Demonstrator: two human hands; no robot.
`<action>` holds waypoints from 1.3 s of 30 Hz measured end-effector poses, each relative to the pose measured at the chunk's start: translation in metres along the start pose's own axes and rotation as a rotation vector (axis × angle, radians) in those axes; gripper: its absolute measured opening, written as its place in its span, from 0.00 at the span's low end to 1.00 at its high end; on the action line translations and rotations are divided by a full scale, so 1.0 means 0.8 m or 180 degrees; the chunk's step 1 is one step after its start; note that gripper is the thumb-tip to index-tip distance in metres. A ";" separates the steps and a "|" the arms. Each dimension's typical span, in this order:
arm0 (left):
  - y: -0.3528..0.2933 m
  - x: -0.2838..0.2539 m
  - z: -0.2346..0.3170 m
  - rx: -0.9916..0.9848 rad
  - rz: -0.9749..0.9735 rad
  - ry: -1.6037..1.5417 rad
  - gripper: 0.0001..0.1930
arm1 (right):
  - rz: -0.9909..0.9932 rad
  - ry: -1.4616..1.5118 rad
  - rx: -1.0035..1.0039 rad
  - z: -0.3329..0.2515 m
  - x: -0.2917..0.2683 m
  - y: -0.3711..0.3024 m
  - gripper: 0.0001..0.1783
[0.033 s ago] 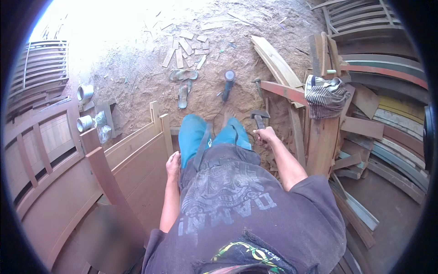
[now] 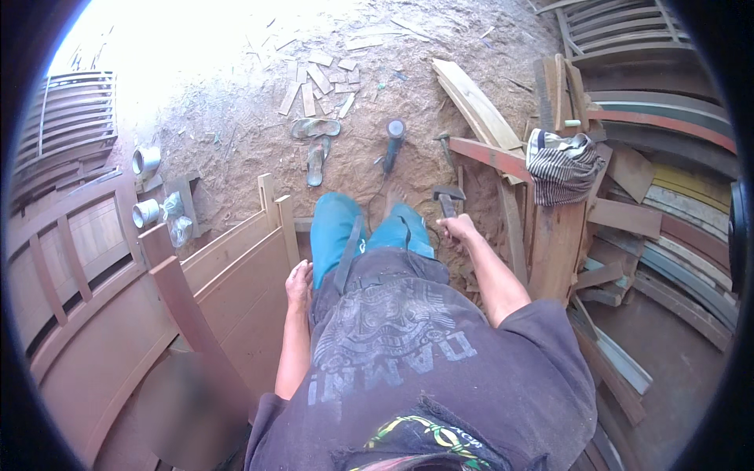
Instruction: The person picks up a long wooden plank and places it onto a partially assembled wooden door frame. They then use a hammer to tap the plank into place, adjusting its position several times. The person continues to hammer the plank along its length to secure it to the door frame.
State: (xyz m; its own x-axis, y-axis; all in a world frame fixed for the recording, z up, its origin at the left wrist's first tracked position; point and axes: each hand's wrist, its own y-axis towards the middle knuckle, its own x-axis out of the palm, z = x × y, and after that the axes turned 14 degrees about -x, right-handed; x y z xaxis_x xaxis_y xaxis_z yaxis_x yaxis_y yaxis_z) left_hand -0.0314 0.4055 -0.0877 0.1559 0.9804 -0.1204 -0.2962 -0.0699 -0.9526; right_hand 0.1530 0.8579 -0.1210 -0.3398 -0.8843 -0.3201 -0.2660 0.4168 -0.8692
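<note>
My right hand (image 2: 455, 231) is wrapped around the handle of a hammer (image 2: 448, 199), held out in front to the right of my knees. The hammer's dark head points away from me over the ground. My left hand (image 2: 298, 282) hangs beside my left thigh, its fingers curled in, and no object shows in it. Close to its left stands a wooden panel (image 2: 239, 294) with upright tenons at its far end. Beyond my feet an angle grinder (image 2: 392, 145) lies on the sandy ground.
A pair of sandals (image 2: 316, 129) and several wood offcuts (image 2: 318, 78) lie ahead. At right, a striped cloth (image 2: 561, 166) drapes over a wooden bench (image 2: 556, 243), near a red bar clamp (image 2: 488, 157) and stacked boards (image 2: 683, 212). White cans (image 2: 145, 159) stand at left by a door frame (image 2: 78, 290).
</note>
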 end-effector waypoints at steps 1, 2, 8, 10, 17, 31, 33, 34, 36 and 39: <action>-0.009 0.007 0.015 -0.0259 -0.0074 -0.0363 0.22 | -0.0007 0.0116 -0.0002 -0.012 -0.001 0.006 0.20; -0.003 0.001 0.023 -0.0376 -0.0044 -0.0355 0.24 | -0.0051 0.0231 0.0057 -0.030 0.001 0.012 0.19; 0.096 0.006 0.090 -0.0548 0.0000 0.1248 0.23 | 0.0086 0.1052 -0.0030 -0.161 0.040 0.061 0.17; 0.110 -0.015 0.127 -0.0437 -0.0308 0.1463 0.23 | -0.0059 0.1376 -0.0089 -0.190 0.068 0.062 0.16; 0.091 0.018 0.372 0.0002 -0.0335 0.0266 0.22 | -0.0216 0.1671 -0.0633 -0.324 0.131 0.052 0.14; 0.165 -0.025 0.305 -0.1106 -0.0397 0.0897 0.24 | 0.0516 0.0904 -0.2213 -0.492 0.200 0.032 0.35; 0.192 -0.043 0.290 -0.1283 -0.0493 0.1392 0.23 | 0.0024 0.1277 -0.2096 -0.485 0.169 0.021 0.35; 0.196 -0.031 0.299 -0.1219 -0.0659 0.1801 0.23 | 0.0561 0.0577 -0.2176 -0.444 0.149 0.031 0.35; 0.206 -0.018 0.329 -0.1036 -0.0803 0.2098 0.22 | 0.1068 0.0472 -0.2117 -0.388 0.114 0.033 0.28; 0.243 0.033 0.373 -0.1319 -0.0861 0.1856 0.22 | 0.2124 0.1363 -0.1479 -0.223 0.082 0.028 0.19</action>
State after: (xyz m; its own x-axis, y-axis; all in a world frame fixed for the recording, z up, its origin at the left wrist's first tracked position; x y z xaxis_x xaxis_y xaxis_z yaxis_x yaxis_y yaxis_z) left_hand -0.3664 0.4725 -0.1922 0.6789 0.7254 0.1135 0.1829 -0.0174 -0.9830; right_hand -0.0358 0.8468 -0.0940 -0.8337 -0.3153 -0.4533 -0.1991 0.9374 -0.2858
